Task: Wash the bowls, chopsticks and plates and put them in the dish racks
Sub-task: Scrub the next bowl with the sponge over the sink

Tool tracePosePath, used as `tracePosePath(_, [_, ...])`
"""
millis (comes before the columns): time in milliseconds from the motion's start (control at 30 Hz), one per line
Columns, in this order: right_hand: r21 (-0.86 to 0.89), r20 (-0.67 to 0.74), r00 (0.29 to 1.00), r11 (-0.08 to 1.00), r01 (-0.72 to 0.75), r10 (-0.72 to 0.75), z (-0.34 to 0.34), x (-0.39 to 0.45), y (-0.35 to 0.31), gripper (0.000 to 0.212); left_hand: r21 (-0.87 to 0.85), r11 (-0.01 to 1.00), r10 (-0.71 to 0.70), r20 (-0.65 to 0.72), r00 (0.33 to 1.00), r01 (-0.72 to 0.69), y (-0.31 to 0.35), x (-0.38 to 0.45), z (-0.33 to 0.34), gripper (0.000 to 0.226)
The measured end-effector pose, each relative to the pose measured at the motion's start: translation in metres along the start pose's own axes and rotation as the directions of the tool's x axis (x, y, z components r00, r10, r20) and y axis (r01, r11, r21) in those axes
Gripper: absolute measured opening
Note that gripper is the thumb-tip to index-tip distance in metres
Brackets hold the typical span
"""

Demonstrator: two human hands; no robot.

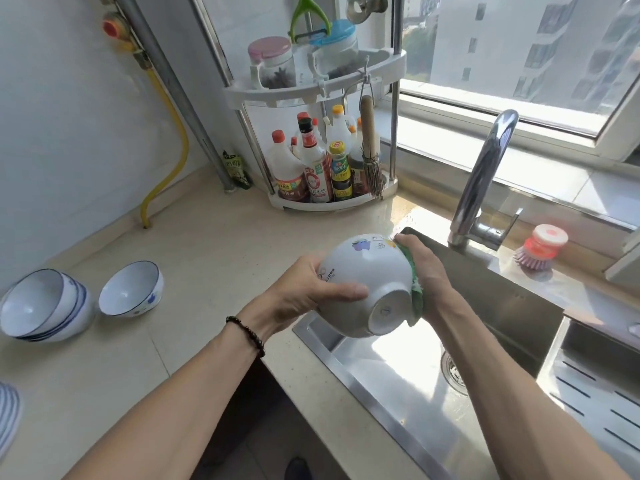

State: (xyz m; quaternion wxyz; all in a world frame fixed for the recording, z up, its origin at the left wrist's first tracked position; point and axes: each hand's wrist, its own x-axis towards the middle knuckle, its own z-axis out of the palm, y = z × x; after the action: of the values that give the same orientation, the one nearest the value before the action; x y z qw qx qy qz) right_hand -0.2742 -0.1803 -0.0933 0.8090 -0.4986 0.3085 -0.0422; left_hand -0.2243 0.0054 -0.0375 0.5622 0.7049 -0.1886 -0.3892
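A white bowl (363, 282) is held tilted, foot ring toward the camera, over the near-left corner of the sink (398, 386). It is gripped by the left hand (304, 289), thumb laid along its side and fingers curled round the far wall; a bead bracelet (247, 336) is worn at that wrist. A green sponge (415, 289) is pressed against the bowl's right side by the right hand (426, 268), fingers clamped over it and the fingertips reaching the rim. Both forearms are extended forward from the lower frame edge.

The bowl is held just above the sink's left edge, where the counter (194, 258) meets the steel. The faucet (485, 181) stands beyond the right hand, well apart. On the counter to the left, a stack of bowls (45, 306) lies tipped, with a single bowl (131, 289) just beside it. Open counter is seen between these and the held bowl. A slotted tray (599, 382) sits at the sink's right.
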Motion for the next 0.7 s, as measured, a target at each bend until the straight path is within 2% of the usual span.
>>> tracePosePath(67, [-0.277,0.035,0.984,0.944,0.177,-0.174,0.003,-0.001,-0.012,0.035,0.143,0.989,-0.043,-0.001,0.999,0.043,0.011,0.006,0.000,0.042])
tracePosePath(167, [-0.366,0.149,0.934,0.860,0.357,-0.324,0.013,-0.006,-0.017,0.036,0.269,0.962,-0.011,-0.134,0.991,0.047,0.011,0.014,0.014,0.029])
tracePosePath(267, [-0.555,0.296,0.874,0.675,0.486,-0.385,0.022,-0.017,0.002,0.034,0.272,0.962,0.054,-0.267,0.962,0.021,-0.004,0.019,0.022,0.023])
tracePosePath(300, [-0.573,0.297,0.869,0.655,0.493,-0.395,0.021,-0.017,0.008,0.033,0.264,0.964,0.063,-0.285,0.956,0.016,-0.007,0.019,0.022,0.023])
tracePosePath(333, [-0.540,0.273,0.886,0.703,0.463,-0.375,0.019,-0.016,0.010,0.032,0.252,0.968,0.061,-0.290,0.955,0.015,-0.009,0.019,0.021,0.025])
tracePosePath(400, [-0.320,0.182,0.945,0.892,0.318,-0.272,0.017,-0.015,0.007,0.036,0.205,0.979,0.052,-0.307,0.950,0.012,-0.008,0.019,0.022,0.028])
tracePosePath(433, [-0.253,0.151,0.961,0.931,0.264,-0.231,0.015,-0.012,0.008,0.037,0.181,0.984,0.053,-0.332,0.942,0.008,-0.009,0.020,0.022,0.029])
tracePosePath(500, [-0.361,0.169,0.932,0.860,0.362,-0.321,0.017,-0.015,0.013,0.032,0.166,0.986,0.061,-0.380,0.923,0.003,-0.008,0.022,0.023,0.028])
tracePosePath(567, [-0.421,0.212,0.892,0.786,0.453,-0.400,0.019,-0.015,0.025,0.044,0.191,0.982,0.068,-0.398,0.915,0.010,-0.005,0.025,0.023,0.023])
tracePosePath(633, [-0.296,0.182,0.913,0.865,0.406,-0.366,0.017,-0.012,0.028,0.051,0.235,0.972,0.094,-0.378,0.921,-0.002,-0.004,0.023,0.024,0.020])
tracePosePath(700, [-0.096,0.144,0.964,0.966,0.239,-0.224,0.016,-0.006,0.021,0.048,0.241,0.970,0.120,-0.355,0.927,-0.034,-0.004,0.019,0.024,0.022])
